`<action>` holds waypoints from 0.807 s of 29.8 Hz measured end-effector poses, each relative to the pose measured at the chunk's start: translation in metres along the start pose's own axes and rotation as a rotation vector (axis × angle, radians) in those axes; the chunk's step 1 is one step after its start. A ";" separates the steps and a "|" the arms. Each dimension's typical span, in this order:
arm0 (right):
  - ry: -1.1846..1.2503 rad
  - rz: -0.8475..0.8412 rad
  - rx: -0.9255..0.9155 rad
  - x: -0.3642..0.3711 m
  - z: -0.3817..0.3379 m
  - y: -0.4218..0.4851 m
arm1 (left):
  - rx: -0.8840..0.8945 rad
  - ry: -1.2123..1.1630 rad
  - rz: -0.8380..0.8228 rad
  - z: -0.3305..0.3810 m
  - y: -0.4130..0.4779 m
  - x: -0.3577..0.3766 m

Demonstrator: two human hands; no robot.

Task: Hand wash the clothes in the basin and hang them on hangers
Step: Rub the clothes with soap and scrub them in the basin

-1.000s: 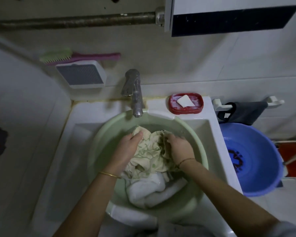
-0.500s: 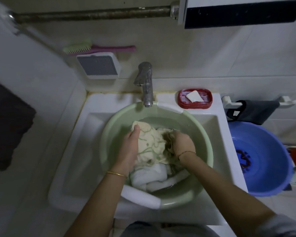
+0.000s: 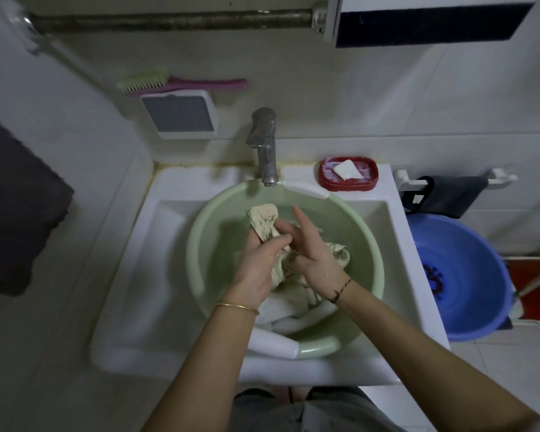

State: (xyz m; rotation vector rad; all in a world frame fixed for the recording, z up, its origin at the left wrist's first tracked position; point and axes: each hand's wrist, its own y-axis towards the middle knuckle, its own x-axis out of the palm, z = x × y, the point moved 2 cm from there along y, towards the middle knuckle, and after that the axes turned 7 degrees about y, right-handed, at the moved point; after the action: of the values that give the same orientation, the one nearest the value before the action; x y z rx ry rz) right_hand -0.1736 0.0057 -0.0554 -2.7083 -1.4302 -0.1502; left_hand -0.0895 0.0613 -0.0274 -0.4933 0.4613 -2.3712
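cream patterned cloth (image 3: 264,224) bunched, seemingly wet, in green basin (image 3: 200,244)

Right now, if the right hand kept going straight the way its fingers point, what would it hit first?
The right hand has fingers extended up-frame and slightly left, toward the far side of the green basin. First contact would likely be the basin's far wall or rim near the faucet. Depth is unclear, and water may come first.

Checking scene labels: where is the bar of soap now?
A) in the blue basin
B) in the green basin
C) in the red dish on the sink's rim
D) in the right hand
C: the white soap lies in the red dish on the sink rim, right of the tap.
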 end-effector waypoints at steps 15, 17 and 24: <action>-0.702 -0.014 0.396 -0.055 0.019 0.036 | 0.321 0.147 0.059 0.072 -0.015 -0.031; -0.547 0.101 0.390 -0.065 0.019 0.031 | 0.325 0.095 0.080 0.079 -0.014 -0.035; 0.282 0.452 0.260 -0.071 0.017 0.026 | 0.150 -0.034 0.065 0.049 0.016 -0.029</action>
State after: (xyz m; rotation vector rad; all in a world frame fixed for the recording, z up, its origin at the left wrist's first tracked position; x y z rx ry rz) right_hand -0.1914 -0.0652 -0.0819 -2.5833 -0.6911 -0.2794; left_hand -0.0380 0.0598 0.0015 -0.4427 0.2774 -2.3096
